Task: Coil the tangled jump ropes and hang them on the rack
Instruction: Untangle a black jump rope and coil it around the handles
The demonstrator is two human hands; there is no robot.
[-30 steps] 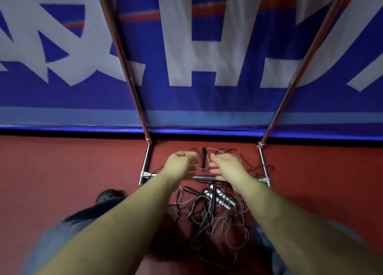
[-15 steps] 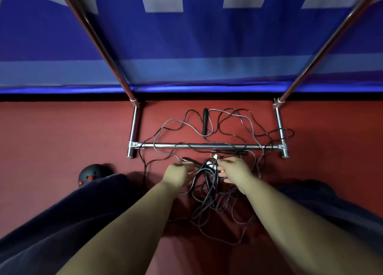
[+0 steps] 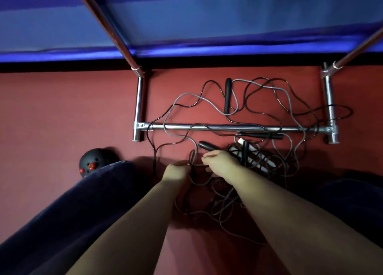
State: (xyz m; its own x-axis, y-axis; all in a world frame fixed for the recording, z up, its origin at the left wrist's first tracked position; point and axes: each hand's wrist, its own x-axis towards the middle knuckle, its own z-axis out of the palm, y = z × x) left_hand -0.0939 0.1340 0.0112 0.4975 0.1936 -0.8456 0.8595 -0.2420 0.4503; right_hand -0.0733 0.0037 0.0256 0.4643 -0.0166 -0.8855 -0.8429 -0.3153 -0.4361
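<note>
Jump ropes (image 3: 244, 117) are one big tangle on the red floor (image 3: 62, 109), draped over and under the chrome bottom bar of the rack (image 3: 207, 127), with black handles scattered through it, one handle (image 3: 227, 95) lying past the bar and a couple more just on the near side. Both hands are down in the near edge of the mess: the left hand (image 3: 176, 172) is curled around a grey strand and the right hand (image 3: 220, 164) pinches the same bit of cord right beside it, so the two are nearly touching. Nothing's coiled or hung yet, so I'd say it's very early days. Biggest risk imo: the cords loop around that bottom bar and the right foot of the rack, so yanking a strand could cinch a knot tighter or drag the whole light frame, and a handle could snag under the bar. Pulling a middle section instead of an end would probably just make it worse. Compared to half a second ago, the hands have come a bit closer together and slid left, off the handle cluster onto that grey strand; the pile itself looks the same. There's also a black helmet (image 3: 94, 160) by the left knee.
</note>
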